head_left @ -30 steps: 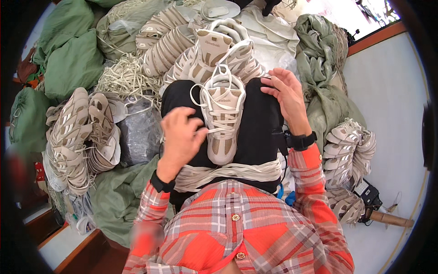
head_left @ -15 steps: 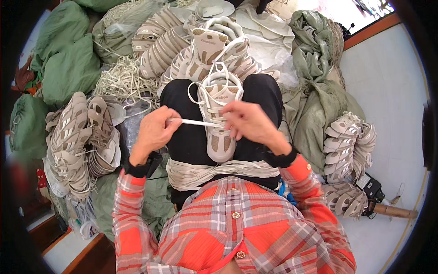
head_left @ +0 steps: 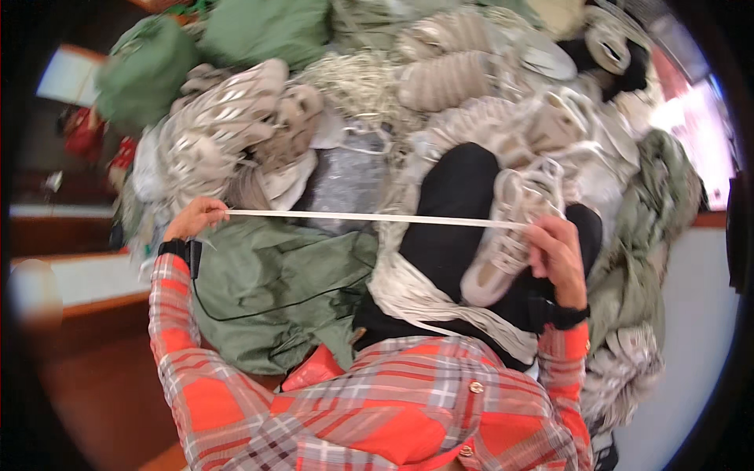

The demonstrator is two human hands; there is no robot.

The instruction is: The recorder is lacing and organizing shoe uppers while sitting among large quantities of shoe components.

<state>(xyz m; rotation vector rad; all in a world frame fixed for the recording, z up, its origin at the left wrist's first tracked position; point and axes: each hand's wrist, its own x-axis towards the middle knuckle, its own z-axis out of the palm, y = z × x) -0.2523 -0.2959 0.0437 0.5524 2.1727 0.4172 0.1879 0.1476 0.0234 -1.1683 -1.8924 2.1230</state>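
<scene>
Shoelace [head_left: 369, 217] taut between left hand [head_left: 192, 220], right hand [head_left: 556, 255], sneaker [head_left: 510, 231]

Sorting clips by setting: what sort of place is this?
Probably a small shoe workshop. Piles of unlaced beige shoes, a heap of loose laces and green sacks surround the person, who pulls a lace through a shoe on their lap.

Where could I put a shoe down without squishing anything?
Bare spots are few. The pale floor at the far right, beyond the green bags, is open. The brown wooden surface at lower left, beside the plaid sleeve, is free too. Ahead, the heap of beige shoes and loose laces is crowded; the lap already holds a shoe.
</scene>
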